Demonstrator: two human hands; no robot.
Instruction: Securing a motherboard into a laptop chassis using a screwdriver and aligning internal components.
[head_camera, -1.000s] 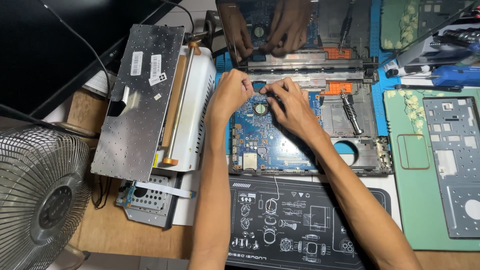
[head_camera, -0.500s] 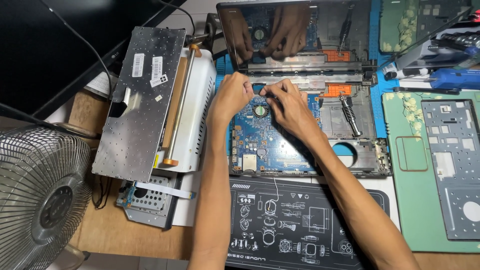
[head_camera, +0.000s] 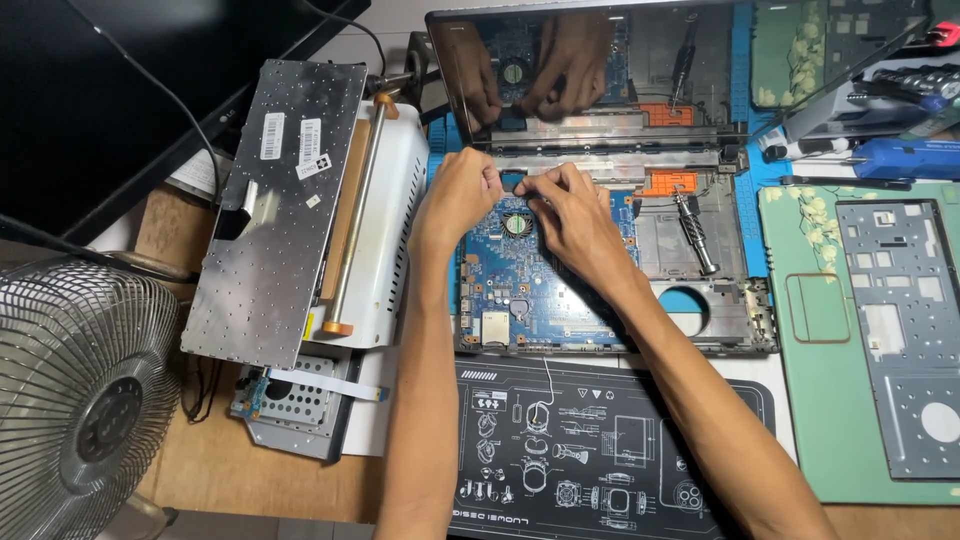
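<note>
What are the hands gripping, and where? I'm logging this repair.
Both hands, left hand and right hand, pinch a small dark part at its ends.

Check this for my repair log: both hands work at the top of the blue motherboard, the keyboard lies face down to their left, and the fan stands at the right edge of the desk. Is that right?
Not quite. In the head view the fan stands at the left edge of the desk, not the right. The rest holds: the left hand and right hand work at the top of the blue motherboard, and the keyboard lies face down to their left.

hands: 2 | opened laptop: 1 | fan: 1 | detached keyboard: 1 (face down)
</note>
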